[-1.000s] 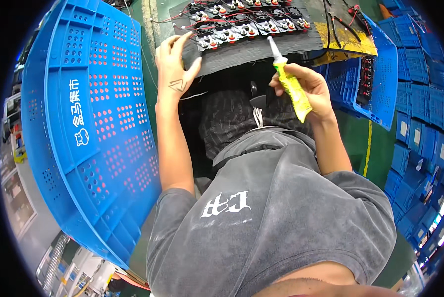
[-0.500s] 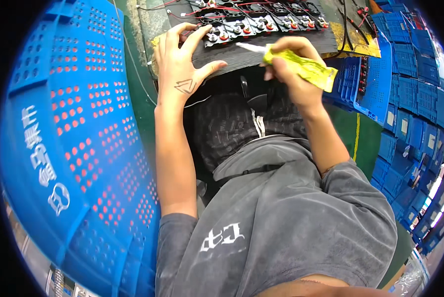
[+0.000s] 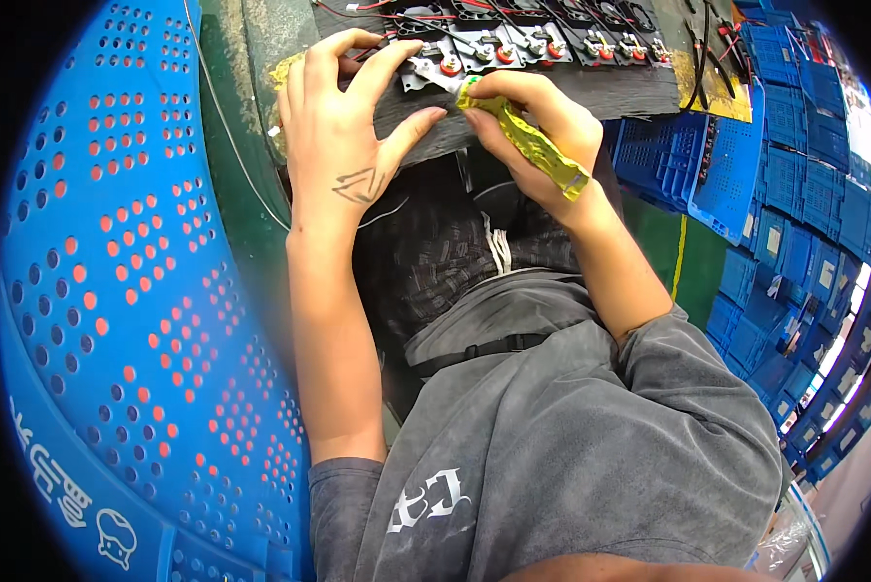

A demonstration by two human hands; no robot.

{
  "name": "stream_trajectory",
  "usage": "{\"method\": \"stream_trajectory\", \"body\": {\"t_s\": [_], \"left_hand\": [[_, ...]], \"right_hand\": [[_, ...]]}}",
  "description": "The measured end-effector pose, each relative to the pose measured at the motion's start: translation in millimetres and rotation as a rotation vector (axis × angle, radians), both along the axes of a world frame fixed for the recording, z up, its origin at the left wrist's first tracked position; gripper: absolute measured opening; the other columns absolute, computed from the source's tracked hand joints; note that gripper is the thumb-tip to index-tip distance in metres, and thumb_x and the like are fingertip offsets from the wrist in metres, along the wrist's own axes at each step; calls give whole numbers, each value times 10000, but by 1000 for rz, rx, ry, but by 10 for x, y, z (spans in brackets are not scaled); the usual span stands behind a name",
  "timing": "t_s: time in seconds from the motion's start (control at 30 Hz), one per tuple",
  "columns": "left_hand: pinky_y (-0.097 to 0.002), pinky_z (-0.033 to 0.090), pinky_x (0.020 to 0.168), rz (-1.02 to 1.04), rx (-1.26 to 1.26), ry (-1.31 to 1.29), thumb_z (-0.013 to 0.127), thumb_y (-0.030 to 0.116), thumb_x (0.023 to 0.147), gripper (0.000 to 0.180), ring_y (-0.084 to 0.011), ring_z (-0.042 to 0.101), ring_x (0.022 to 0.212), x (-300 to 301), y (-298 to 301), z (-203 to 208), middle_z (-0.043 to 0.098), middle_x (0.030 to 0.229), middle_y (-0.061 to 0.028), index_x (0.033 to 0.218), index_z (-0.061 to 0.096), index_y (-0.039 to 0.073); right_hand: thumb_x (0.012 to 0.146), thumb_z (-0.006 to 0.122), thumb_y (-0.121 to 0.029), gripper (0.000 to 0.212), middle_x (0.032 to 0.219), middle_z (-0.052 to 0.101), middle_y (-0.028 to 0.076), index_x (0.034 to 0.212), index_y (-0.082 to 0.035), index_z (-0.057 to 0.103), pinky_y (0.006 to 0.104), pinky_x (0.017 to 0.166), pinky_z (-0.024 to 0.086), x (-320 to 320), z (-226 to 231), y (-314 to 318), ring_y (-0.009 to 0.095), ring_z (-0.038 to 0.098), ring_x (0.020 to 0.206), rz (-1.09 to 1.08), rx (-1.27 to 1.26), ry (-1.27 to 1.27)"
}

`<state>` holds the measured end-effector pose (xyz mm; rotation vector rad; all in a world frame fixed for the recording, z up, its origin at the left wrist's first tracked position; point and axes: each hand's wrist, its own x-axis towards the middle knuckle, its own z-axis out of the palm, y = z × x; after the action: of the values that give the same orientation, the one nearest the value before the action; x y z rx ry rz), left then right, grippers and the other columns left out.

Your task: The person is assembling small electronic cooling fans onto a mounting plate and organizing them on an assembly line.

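My right hand [image 3: 558,118] grips a crumpled yellow-green squeeze tube [image 3: 532,145] with a white nozzle. The nozzle points at the left end of a row of black fan modules [image 3: 576,50], which carry metal terminals and red round parts; whether its tip touches cannot be told. Over that same end is my left hand [image 3: 333,121], fingers curved and thumb held apart. Its index fingertip is at the first module's edge, and its other fingertips are partly hidden. The modules lie on a dark, worn board [image 3: 513,114] at the bench's front edge.
A large blue perforated crate [image 3: 178,291] fills my left side. Black cables [image 3: 707,58] lie on a yellow patch at the board's right end. Beyond it are another blue crate [image 3: 731,184] and stacked blue bins [image 3: 804,194]. Thin red and black wires run behind the modules.
My right hand has moved left with the tube, bringing the nozzle from in front of the row to its left end. My left hand keeps nearly the same pose. The view has shifted slightly.
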<state>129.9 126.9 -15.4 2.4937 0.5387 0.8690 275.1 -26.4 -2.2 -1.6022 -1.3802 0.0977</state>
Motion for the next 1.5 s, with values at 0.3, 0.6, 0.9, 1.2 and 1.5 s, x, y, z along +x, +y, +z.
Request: {"method": "stream_trajectory", "body": {"t_s": [0.3, 0.6, 0.9, 1.2, 1.5], "left_hand": [[-431, 437, 961, 11, -1, 20, 867, 371, 743, 540, -257, 550, 1041, 0, -1, 12, 579, 1215, -36, 1239, 718, 218], [-416, 434, 959, 2, 4, 36, 874, 368, 752, 534, -257, 547, 1048, 14, -8, 28, 576, 1209, -38, 1240, 720, 214], [-418, 435, 976, 12, -3, 34, 874, 376, 758, 526, -251, 539, 1057, 23, -35, 43, 568, 1209, -38, 1237, 721, 222], [-427, 429, 990, 9, -11, 54, 864, 370, 770, 517, -263, 538, 1076, 11, -54, 51, 572, 1225, -60, 1240, 716, 210], [-426, 426, 1004, 11, 10, 69, 863, 342, 767, 523, -268, 530, 1088, -1, -50, 45, 576, 1224, -67, 1250, 717, 206]], "right_hand": [[874, 778, 40, 243, 962, 750, 71, 1100, 0, 700, 236, 770, 561, 6, -4, -75, 104, 702, 841, -78, 16, 15], [816, 794, 50, 213, 922, 738, 137, 1010, 3, 718, 291, 737, 577, 70, 14, -4, 228, 729, 796, 54, 106, -68], [823, 759, 79, 231, 933, 741, 136, 1038, 7, 714, 292, 752, 583, 130, 19, -179, 219, 735, 812, -22, 143, -117], [821, 752, 71, 217, 933, 739, 146, 1025, 6, 719, 312, 748, 586, 137, 24, -88, 259, 739, 819, -17, 151, -152], [789, 754, 86, 251, 912, 735, 132, 1019, -7, 716, 319, 733, 579, 131, -2, -119, 263, 727, 805, -50, 111, -200]]}}
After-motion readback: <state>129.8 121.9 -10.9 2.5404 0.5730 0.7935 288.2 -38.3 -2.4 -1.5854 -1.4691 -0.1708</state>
